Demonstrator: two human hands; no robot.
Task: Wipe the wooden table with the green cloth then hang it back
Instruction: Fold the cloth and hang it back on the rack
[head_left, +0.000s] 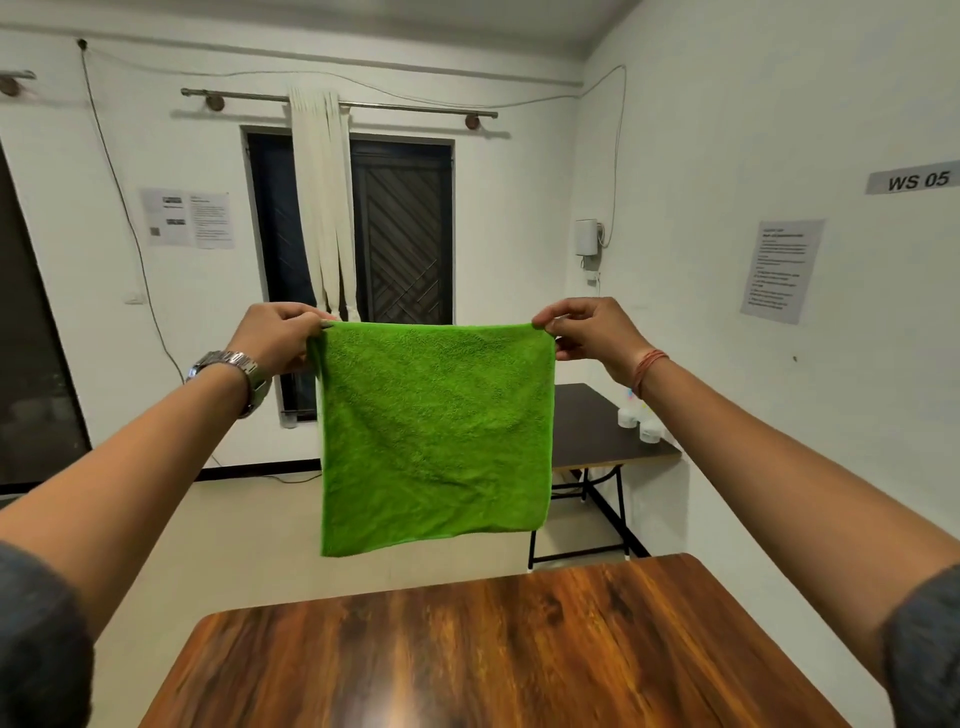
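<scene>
While both hands pinch its top corners, green cloth (435, 436) hangs flat.

1. The green cloth (435, 434) hides the lower window and part of the dark side table (597, 431).
2. The wooden desk (467, 649) is cut off at the bottom edge.
3. Wall notices' (782, 270) print is too small to read.
</scene>
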